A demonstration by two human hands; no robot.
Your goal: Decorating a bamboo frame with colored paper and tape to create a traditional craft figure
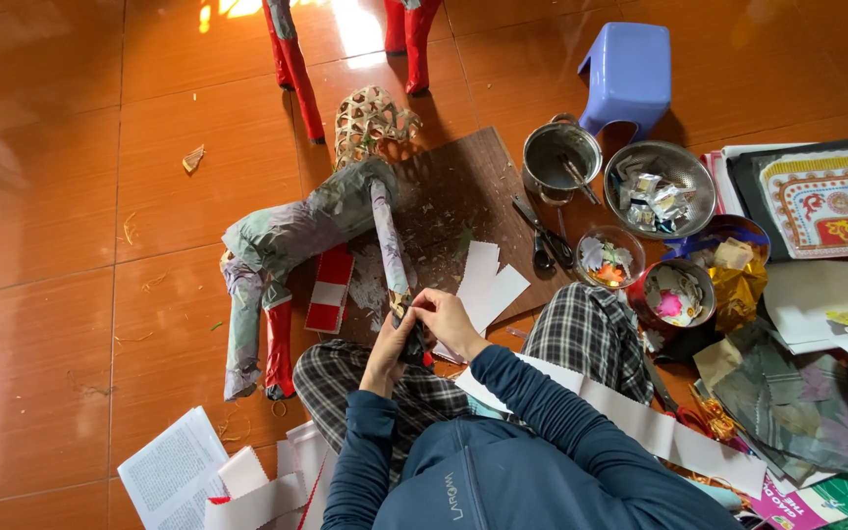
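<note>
As two hands grip one leg, left hand (388, 355), right hand (450, 320), paper horse leg (390, 250), four bowls.

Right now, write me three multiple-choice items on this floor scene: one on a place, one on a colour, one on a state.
1. Where do the scissors lie?
A. Beside the metal pot
B. On the stool
C. On the book

2. What colour is the plastic stool?
A. Red
B. Blue
C. Green

3. What are the left hand and right hand doing?
A. Resting on the floor
B. Holding the scissors
C. Both gripping one leg of the paper animal figure

Answers:
1 A, they lie on the board's edge just below the pot.
2 B, its seat and legs are blue.
3 C, both hands close around the leg's lower end.
</note>
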